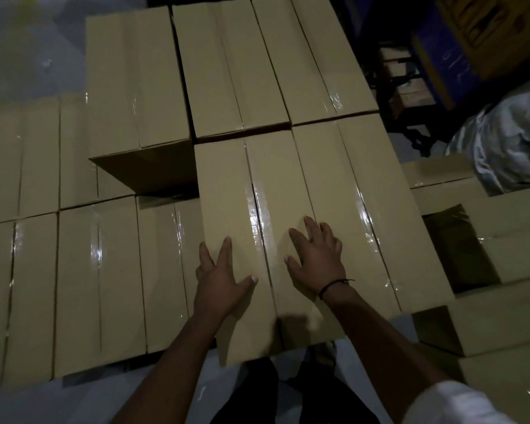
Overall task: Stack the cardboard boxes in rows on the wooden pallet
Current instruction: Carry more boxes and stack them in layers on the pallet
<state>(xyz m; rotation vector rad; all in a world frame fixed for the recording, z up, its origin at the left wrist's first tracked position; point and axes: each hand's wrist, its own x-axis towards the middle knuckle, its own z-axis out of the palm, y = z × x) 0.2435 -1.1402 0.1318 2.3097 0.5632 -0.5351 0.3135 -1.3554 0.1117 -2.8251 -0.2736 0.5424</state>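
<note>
At the near edge of the stack, both grips lie flat on one top-layer box.
The left grip [222,281] rests open on the left flap of the cardboard box [251,185], fingers straight and spread, holding nothing. The right grip [317,258], with a black cord [334,286] round its wrist, lies the same way on the right flap, across the taped seam [259,228]. The box's right side touches a neighbour box [371,209], and its far end meets two rear boxes [233,75]. Another upper box [135,84] stands towards the far left corner. In the dim light the held box's near end seems to jut slightly past the lower layer [98,286] that spreads left of it. More boxes [502,316] lie off the stack's right edge.
</note>
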